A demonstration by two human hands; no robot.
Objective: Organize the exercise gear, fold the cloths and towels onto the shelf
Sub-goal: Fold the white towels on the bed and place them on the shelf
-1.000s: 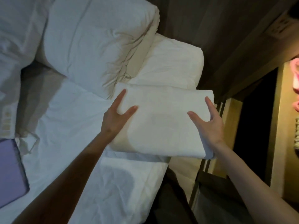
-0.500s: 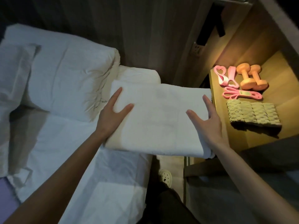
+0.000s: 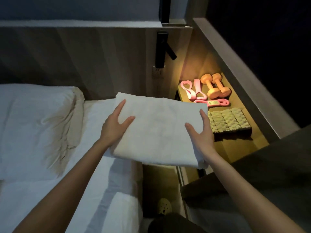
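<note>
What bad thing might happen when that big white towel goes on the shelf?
The folded towel, held at its ends by the left hand and right hand, might sag and unfold. The shelf has little bare room, so it may bump the textured cloth or overhang and slip off.

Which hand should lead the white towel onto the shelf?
Right. The right hand grips the white towel at the edge nearest the shelf, beside the green cloth. The left hand holds the bed-side edge, farther away.
</note>
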